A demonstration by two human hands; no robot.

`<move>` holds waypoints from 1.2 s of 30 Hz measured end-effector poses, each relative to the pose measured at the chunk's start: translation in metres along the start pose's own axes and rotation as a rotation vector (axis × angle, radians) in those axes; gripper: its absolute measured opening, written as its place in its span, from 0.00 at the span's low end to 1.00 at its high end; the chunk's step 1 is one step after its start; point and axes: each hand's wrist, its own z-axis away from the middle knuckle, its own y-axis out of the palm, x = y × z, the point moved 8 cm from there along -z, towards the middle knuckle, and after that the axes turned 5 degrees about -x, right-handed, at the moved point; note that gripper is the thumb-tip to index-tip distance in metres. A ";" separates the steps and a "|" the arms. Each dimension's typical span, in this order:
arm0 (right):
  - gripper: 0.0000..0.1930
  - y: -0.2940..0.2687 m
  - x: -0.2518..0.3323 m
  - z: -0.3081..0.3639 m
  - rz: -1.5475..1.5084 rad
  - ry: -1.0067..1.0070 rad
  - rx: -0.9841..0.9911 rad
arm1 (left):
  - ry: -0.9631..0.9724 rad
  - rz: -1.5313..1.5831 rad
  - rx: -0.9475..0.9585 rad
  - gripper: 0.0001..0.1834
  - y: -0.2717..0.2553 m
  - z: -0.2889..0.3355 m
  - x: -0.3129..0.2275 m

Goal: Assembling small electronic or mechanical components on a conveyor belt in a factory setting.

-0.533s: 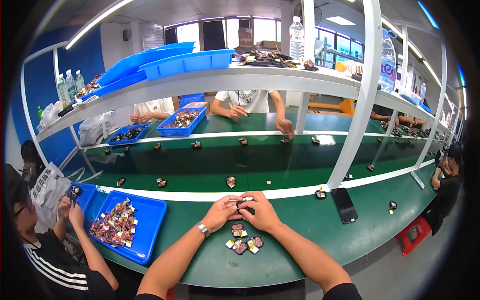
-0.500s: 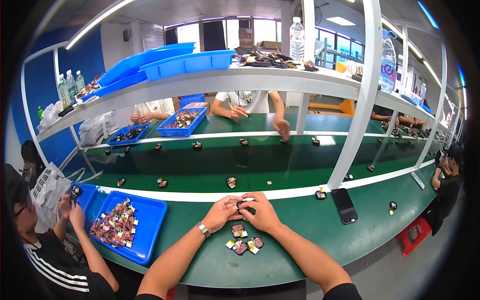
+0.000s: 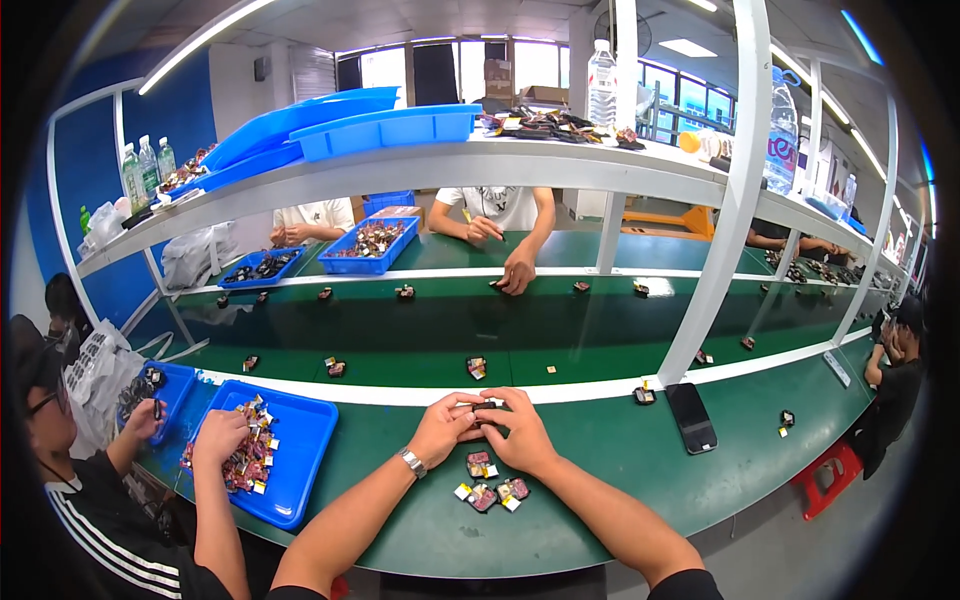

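Note:
My left hand [image 3: 446,430], with a metal-banded watch on its wrist, and my right hand [image 3: 522,432] meet over the green table. Between their fingertips is a small black piece [image 3: 485,407], mostly covered by the fingers, so its exact kind is hidden. Closer to me, between my forearms, lie three small black-cased parts with reddish insides and white or yellow tabs: an upper part [image 3: 481,464], a lower left part [image 3: 477,496] and a lower right part [image 3: 513,492].
A blue tray [image 3: 318,450] heaped with similar parts stands at left, with a co-worker's hand [image 3: 222,434] in it. A phone [image 3: 691,418] lies at right. Beyond the white rail [image 3: 400,393], a green belt [image 3: 430,340] carries scattered parts. White posts [image 3: 722,210] support an overhead shelf.
My hands stay together around the black piece. The left co-worker's hand has reached into the blue tray. Across the belt, another person's hand has moved left. Belt parts have shifted slightly right.

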 end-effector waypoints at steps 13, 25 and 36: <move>0.09 0.000 -0.014 0.002 -0.034 0.087 -0.052 | -0.028 0.109 0.086 0.16 0.003 -0.001 -0.001; 0.10 0.000 -0.003 -0.001 0.034 0.027 -0.027 | 0.007 0.077 0.021 0.15 0.000 -0.003 0.000; 0.06 -0.008 0.019 -0.005 0.215 -0.111 -0.158 | -0.046 0.041 -0.009 0.15 0.002 -0.001 -0.001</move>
